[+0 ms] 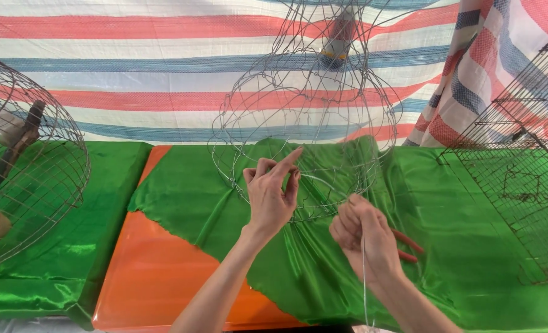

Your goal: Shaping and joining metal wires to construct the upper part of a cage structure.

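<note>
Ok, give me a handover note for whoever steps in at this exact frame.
Left hand: fingers on the lower rim of the hanging wire frame, index raised.
Right hand: closed on a thin wire trailing down.
Red-handled pliers lie on the green cloth beside the right hand.
Done: frame's hoops and ribs are shaped.
Left: the loose wire isn't yet fixed.

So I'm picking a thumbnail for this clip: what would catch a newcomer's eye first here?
First the round wire frame hanging at centre, against a red, white and blue striped tarp. The left hand touches its lower wires, while the right hand pinches a thin wire over bright green cloth. A finished wire cage sits at far left, and mesh panels at right.
</note>
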